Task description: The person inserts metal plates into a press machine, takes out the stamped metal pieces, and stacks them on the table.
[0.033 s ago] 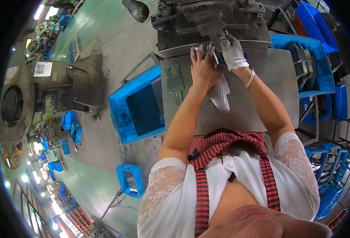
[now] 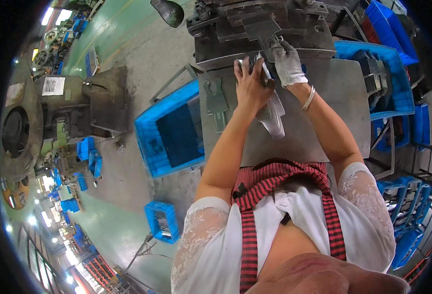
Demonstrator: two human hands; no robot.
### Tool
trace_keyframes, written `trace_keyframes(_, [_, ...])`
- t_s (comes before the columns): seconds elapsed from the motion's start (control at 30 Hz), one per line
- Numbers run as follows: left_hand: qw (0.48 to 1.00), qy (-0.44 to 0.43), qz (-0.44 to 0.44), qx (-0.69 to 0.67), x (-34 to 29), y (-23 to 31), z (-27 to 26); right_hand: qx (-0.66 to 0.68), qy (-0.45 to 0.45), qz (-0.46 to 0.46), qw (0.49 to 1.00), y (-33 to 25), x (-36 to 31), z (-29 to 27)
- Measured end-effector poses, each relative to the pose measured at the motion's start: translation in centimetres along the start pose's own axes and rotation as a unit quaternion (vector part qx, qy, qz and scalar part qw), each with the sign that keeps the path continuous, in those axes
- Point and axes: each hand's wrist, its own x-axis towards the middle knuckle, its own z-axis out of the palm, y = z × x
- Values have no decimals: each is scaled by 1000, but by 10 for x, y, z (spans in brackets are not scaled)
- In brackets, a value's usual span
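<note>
My bare left hand [image 2: 252, 87] is wrapped over the upper part of a stack of long, shiny metal plates [image 2: 273, 120] on the steel table [image 2: 328, 117]. The stack's narrow ends point toward me. My right hand [image 2: 288, 63], in a light grey work glove, pinches the near end of a flat dark metal plate [image 2: 262, 27]. That plate's wide part lies on the block of a dark metal die [image 2: 216, 51] at the table's far edge. Left of my left hand, a single forked metal plate [image 2: 216, 104] lies flat on the table.
A large blue crate [image 2: 150, 147] stands against the table's left side. To the right, another blue crate [image 2: 402, 93] holds metal parts [image 2: 375, 78]. A small blue crate [image 2: 161, 223] sits on the floor at lower left. Heavy machinery [image 2: 91, 103] stands farther left.
</note>
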Motion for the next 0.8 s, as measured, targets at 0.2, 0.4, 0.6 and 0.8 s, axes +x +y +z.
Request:
trace_keyframes(0.2, [979, 139, 89, -118, -12, -27, -17, -421, -30, -150, 894, 23, 48, 3])
trace_keyframes(0.4, [952, -71, -283, 96, -72, -109, -25, -668, -75, -191, 716, 24, 75, 12])
trace_keyframes(0.6, [949, -71, -294, 88, -69, -113, -25, -646, -73, -217, 729, 26, 77, 5])
trace_keyframes(0.8, [921, 0, -317, -226, -74, -158, -44, -664, -95, -225, 706, 10, 68, 17])
